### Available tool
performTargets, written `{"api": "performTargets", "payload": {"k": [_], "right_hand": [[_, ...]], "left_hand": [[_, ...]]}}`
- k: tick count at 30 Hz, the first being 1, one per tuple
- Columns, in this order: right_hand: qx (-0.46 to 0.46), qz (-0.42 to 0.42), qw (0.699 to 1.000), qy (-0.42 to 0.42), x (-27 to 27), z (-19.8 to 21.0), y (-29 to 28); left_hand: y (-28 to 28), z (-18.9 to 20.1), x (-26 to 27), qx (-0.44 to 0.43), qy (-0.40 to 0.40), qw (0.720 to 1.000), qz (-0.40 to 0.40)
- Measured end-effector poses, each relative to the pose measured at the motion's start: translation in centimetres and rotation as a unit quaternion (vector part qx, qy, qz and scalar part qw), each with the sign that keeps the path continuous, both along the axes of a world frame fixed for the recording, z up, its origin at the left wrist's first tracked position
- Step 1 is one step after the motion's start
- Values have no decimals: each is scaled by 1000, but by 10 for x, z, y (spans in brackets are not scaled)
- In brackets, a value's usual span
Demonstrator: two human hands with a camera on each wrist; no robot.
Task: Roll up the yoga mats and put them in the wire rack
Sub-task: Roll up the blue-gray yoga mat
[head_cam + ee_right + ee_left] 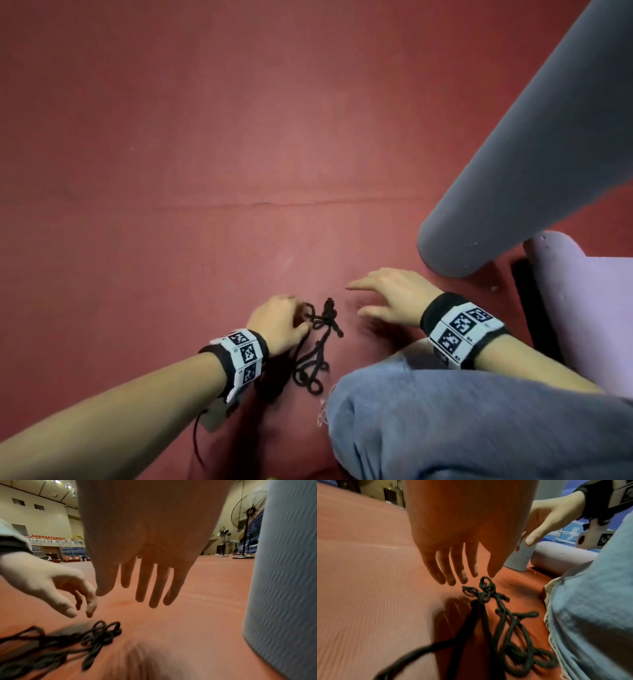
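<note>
Head view: person kneels on the red floor mat (205, 137); landmark is the black cord (318, 342) tangled there.
Left hand (279, 323): just left of the cord, fingers loosely curled above it, grasping nothing.
Right hand (390, 294): right of the cord, fingers spread, released.
Grey rolled mat (534, 147): right of the cord, beyond the right hand, untied.
Lilac mat (589, 308): right of the cord, partly rolled.
Risk: knotted cord may snag; the untied roll could spring open.
Wire rack: not in view; contents unknown.

grey rolled mat (534, 144) cut off top right, black cord (51, 649) blurred
</note>
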State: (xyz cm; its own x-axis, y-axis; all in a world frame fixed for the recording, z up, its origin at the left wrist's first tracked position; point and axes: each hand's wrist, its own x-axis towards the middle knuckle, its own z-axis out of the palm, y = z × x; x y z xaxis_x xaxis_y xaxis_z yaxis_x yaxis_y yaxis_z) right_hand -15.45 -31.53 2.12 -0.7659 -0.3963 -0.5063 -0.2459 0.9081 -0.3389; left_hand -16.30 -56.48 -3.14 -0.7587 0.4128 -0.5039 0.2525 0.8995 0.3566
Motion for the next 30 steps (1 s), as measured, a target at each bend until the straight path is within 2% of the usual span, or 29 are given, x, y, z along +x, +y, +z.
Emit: {"api": "performTargets", "payload": {"k": [4, 7, 16, 19, 22, 25, 30], "right_hand": [[-11, 45, 999, -10, 14, -37, -18], [-26, 77, 997, 1, 23, -52, -31], [-49, 85, 994, 50, 27, -56, -46], [-88, 44, 992, 76, 24, -45, -43], [-105, -4, 991, 83, 11, -23, -34], [-125, -58, 988, 75, -6, 16, -19], [-149, -145, 974, 94, -18, 88, 5]], "left_hand": [[0, -15, 8, -78, -9, 997, 28], [6, -25, 8, -99, -16, 994, 46], [15, -29, 3, -101, 20, 994, 27], [17, -15, -1, -37, 30, 998, 33], [23, 12, -10, 71, 4, 997, 43], [34, 45, -26, 189, -2, 981, 41], [60, 115, -49, 311, 20, 950, 25]]}}
